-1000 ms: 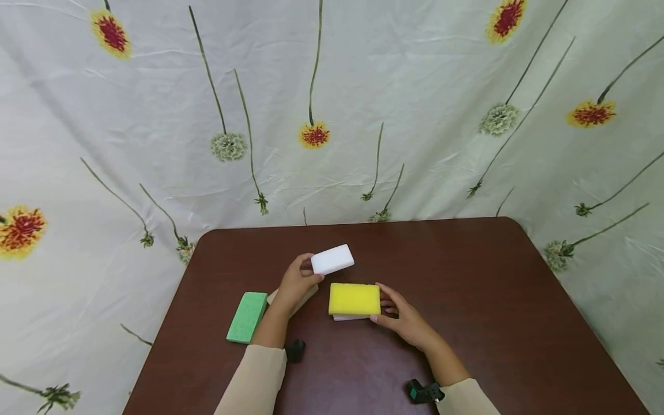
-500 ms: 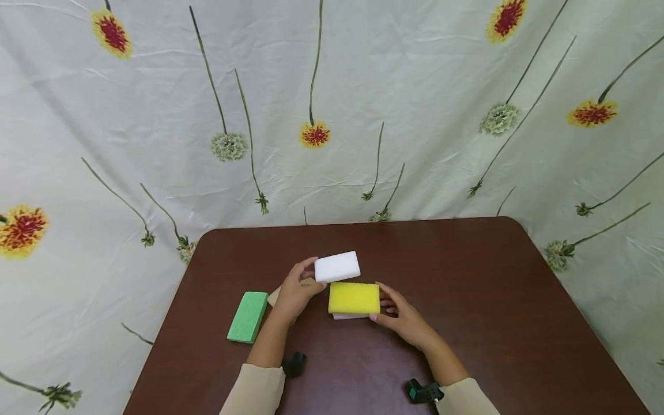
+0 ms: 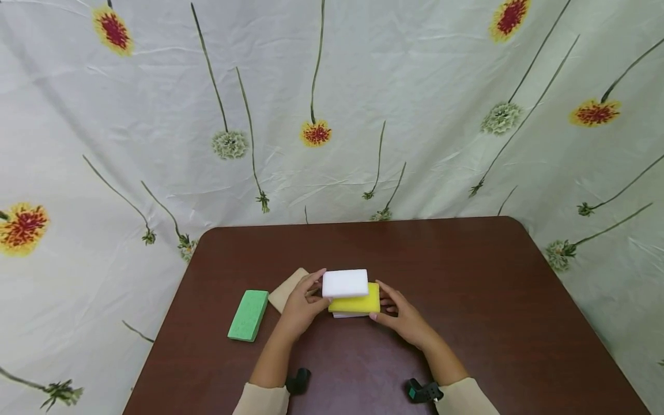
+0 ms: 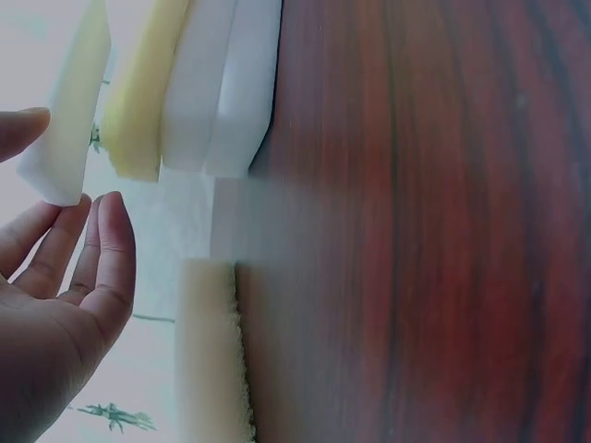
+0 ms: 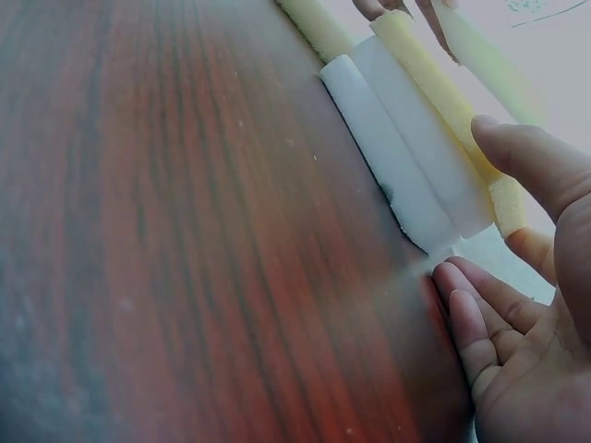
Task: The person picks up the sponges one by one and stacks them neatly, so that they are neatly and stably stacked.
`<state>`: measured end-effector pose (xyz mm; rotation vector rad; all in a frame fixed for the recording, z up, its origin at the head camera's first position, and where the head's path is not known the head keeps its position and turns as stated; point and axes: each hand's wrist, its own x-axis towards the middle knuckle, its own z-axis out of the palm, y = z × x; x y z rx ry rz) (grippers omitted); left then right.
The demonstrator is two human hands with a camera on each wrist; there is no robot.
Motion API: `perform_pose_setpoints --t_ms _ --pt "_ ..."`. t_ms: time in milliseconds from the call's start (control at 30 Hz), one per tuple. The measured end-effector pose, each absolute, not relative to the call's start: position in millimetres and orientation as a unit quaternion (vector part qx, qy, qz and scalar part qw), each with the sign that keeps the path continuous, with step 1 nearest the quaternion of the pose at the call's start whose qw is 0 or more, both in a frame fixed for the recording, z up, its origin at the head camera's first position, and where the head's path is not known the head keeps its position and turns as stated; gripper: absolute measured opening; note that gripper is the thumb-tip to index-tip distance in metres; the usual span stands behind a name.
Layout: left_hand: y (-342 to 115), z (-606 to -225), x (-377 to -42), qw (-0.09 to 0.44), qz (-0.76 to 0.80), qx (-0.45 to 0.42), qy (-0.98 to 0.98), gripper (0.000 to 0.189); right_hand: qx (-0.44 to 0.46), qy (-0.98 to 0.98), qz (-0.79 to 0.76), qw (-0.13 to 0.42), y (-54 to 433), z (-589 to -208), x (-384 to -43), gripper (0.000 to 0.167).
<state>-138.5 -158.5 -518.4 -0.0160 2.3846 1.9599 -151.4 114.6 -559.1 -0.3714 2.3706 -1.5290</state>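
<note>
My left hand (image 3: 302, 308) pinches a white sponge (image 3: 344, 283) by its left end, thumb on the near side. This sponge hangs over a yellow sponge (image 3: 358, 304); the left wrist view shows a gap between the two. The yellow sponge lies on top of two stacked white sponges, the upper one (image 4: 196, 92) and the lower one (image 4: 245, 101) resting on the table. My right hand (image 3: 407, 321) holds the yellow sponge's right end between thumb (image 5: 526, 152) and index finger, the other fingers loosely bent beside the stack.
A beige sponge (image 3: 287, 290) lies left of the stack, partly behind my left hand. Further left is a green sponge (image 3: 248, 316). The brown wooden table (image 3: 498, 323) ends at a flowered cloth (image 3: 436, 115). Each wrist wears a dark camera strap.
My left hand has brought the white sponge right and nearer, from beyond the stack to over the yellow sponge, and levelled it. More of the beige sponge shows. My right hand has stayed put.
</note>
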Motion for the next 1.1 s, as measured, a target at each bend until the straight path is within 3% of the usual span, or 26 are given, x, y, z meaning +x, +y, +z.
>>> perform_pose_setpoints --t_ms 1100 --pt "-147 -529 -127 0.030 0.595 0.022 0.803 0.078 -0.140 0.821 -0.536 0.143 114 -558 -150 0.080"
